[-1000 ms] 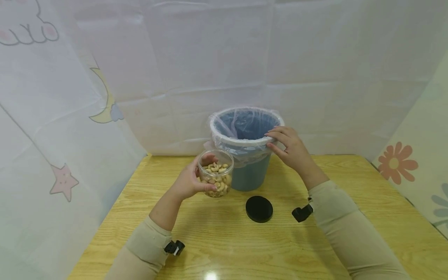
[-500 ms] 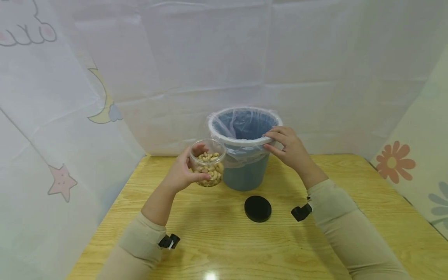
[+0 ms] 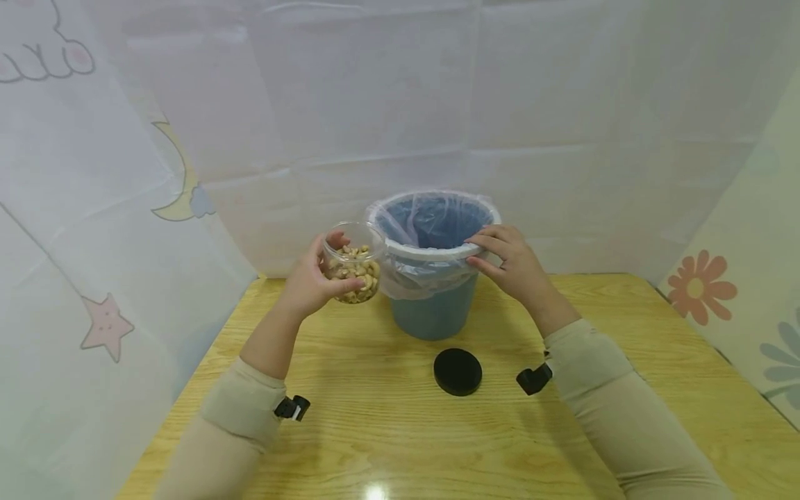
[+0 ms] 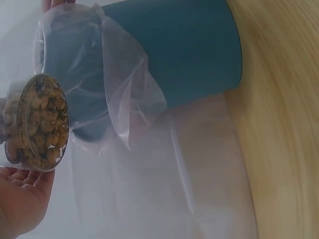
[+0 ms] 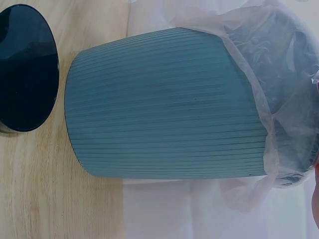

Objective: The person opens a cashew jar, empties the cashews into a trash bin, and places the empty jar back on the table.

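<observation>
My left hand [image 3: 310, 281] grips a clear, lidless jar [image 3: 354, 266] from its left side, thumb across the front. Cashews [image 3: 357, 271] fill its lower part. The jar is raised off the table, beside the left rim of a blue trash can [image 3: 431, 312]; its round base faces the camera in the left wrist view. A thin clear bag [image 3: 412, 281] lines the can and folds over its white rim [image 3: 431, 253]. My right hand [image 3: 509, 264] holds the rim at the front right, fingers over the top and thumb outside. Only a sliver of that hand enters the right wrist view.
A round black lid [image 3: 458, 372] lies on the wooden table [image 3: 375, 430], in front of the can. White printed sheeting [image 3: 375, 104] hangs behind and at both sides of the table. Each sleeve carries a small black wrist camera [image 3: 292, 407].
The left hand has lifted the jar up and to the left, from in front of the can to beside its rim. The right hand keeps its hold on the rim.
</observation>
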A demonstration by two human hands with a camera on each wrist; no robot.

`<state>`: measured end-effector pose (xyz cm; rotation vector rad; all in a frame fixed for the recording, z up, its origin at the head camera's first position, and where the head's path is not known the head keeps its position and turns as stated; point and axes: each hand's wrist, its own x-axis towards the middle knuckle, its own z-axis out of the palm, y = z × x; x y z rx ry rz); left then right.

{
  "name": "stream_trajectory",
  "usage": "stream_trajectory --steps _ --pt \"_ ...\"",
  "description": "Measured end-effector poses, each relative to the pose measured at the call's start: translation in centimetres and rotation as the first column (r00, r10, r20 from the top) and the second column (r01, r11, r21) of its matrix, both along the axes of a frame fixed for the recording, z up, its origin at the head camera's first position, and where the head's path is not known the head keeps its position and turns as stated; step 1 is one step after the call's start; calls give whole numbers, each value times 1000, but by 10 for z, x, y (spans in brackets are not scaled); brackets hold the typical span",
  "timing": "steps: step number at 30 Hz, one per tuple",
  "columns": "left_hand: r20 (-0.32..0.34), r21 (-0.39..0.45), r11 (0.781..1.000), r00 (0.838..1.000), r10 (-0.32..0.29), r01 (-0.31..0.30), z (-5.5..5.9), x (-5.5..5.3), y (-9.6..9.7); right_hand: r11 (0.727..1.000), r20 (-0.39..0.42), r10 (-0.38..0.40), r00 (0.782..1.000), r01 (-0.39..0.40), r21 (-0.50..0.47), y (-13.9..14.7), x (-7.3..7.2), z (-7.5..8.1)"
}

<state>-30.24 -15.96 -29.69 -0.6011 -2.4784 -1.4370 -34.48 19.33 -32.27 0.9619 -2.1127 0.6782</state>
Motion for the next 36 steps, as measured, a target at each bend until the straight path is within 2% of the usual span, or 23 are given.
stream_trajectory --steps 6,10,15,19,26,36 --pt "11 -21 996 997 81 -81 7 -12 -4 1000 -8 -4 1000 3 -15 -1 0 -2" --pt "-9 -74 987 989 145 -145 10 -19 -6 999 -21 6 1000 -6 -36 -1 0 -4" --pt "-46 -119 973 980 194 -198 13 -28 -8 998 -47 22 999 -24 -51 -2 -2 -4" --pt "-91 -160 959 971 221 -233 17 -34 -9 998 -55 25 998 -28 -59 -3 -3 -5" --pt "-147 -245 922 951 272 -301 23 -43 -11 997 -27 20 999 -22 -75 -4 -5 -9" --pt "-188 -294 894 938 293 -338 36 -51 -8 995 -30 28 999 -31 -98 -5 -6 -11"
